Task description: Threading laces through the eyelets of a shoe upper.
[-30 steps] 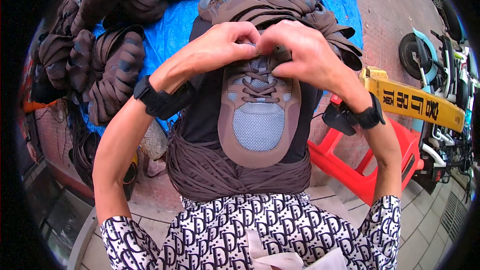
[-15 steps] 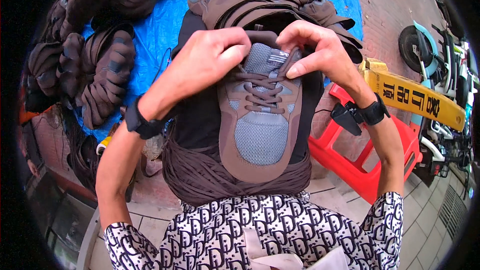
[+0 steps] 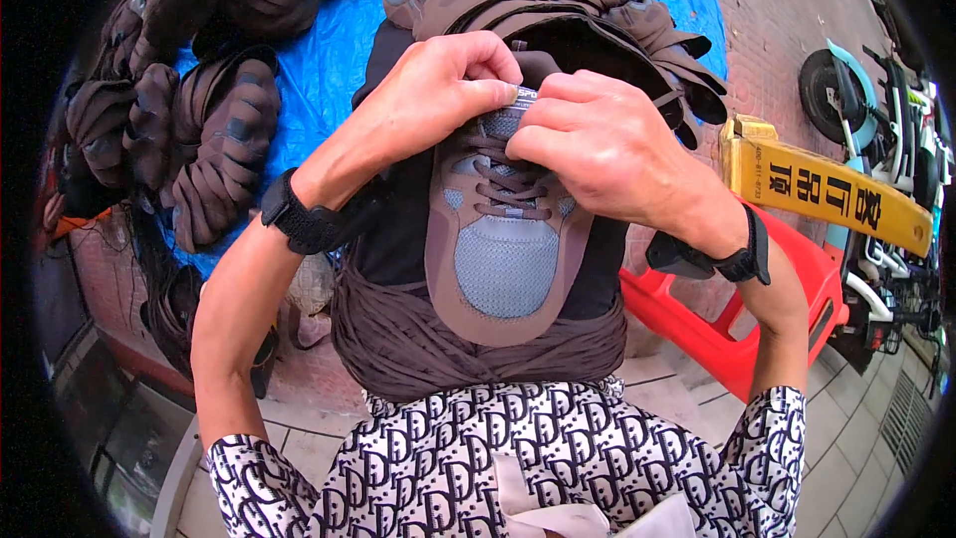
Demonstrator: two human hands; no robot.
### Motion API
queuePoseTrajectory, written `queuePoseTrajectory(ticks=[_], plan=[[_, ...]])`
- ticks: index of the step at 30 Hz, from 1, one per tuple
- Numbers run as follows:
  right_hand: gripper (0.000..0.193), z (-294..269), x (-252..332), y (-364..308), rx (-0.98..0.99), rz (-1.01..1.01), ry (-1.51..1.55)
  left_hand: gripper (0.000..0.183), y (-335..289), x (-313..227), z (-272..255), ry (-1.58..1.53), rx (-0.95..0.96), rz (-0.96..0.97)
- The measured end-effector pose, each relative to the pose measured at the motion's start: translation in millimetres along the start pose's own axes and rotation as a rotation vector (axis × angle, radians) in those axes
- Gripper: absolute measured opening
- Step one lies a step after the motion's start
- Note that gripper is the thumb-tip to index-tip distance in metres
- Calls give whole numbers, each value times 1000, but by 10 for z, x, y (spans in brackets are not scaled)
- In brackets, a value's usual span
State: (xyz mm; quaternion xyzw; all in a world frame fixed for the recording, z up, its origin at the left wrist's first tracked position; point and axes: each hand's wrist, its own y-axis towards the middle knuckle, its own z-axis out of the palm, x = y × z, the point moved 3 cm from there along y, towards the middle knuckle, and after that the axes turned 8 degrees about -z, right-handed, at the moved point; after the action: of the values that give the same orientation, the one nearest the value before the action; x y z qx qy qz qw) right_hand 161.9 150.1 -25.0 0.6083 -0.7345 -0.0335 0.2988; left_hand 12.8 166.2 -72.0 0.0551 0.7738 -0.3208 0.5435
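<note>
A brown shoe upper (image 3: pixel 506 264) with a grey-blue mesh toe lies toe toward me on black cloth (image 3: pixel 398 229) over my lap. Brown shoelaces (image 3: pixel 508 189) criss-cross its front. At its far end, my left hand (image 3: pixel 438 95) pinches the edge of the labelled tongue (image 3: pixel 501 124) between thumb and fingers. My right hand (image 3: pixel 622 149) is closed over the right-hand eyelets, its fingertips by the top lacing; what they grip is hidden. Below the toe lies a thick bundle of loose brown laces (image 3: pixel 468 364).
Several stacked shoe uppers (image 3: pixel 558 15) lie just beyond my hands. More bundled uppers (image 3: pixel 224 144) rest to the left on a blue tarp (image 3: pixel 324 65). At right are a red plastic stool (image 3: pixel 732 339), a long yellow box (image 3: pixel 827 189) and parked bicycles (image 3: pixel 876 139).
My right hand has moved inward over the lacing and closed, covering the right eyelets. My left hand has shifted slightly right onto the tongue's edge. The shoe upper has moved slightly away from me.
</note>
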Motion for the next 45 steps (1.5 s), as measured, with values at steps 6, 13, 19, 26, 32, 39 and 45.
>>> queuePoseTrajectory(ticks=[6, 13, 19, 26, 32, 39, 45], plan=[[28, -341, -232, -316, -126, 350, -72, 24, -241, 5, -128, 91, -164, 128], [17, -214, -290, -706, 117, 332, -522, 36, -564, 103, -74, 370, -217, 175], [8, -584, -258, -775, 54, 360, -752, 19, -654, -207, -189, 1237, -565, 550], [11, -977, -261, -1147, -134, 884, -655, 18, -645, -76, -237, 778, -610, 246], [29, -900, -638, -1781, -1062, 786, 892, 27, -388, 49, -341, -887, -216, 261], [29, -1329, -758, -2340, -1237, 453, 1342, 24, -916, 649, -1738, -1217, -732, 309], [24, -1326, -839, -2820, -1400, 680, 1098, 26, -1449, 1345, -2146, -963, -954, 314]])
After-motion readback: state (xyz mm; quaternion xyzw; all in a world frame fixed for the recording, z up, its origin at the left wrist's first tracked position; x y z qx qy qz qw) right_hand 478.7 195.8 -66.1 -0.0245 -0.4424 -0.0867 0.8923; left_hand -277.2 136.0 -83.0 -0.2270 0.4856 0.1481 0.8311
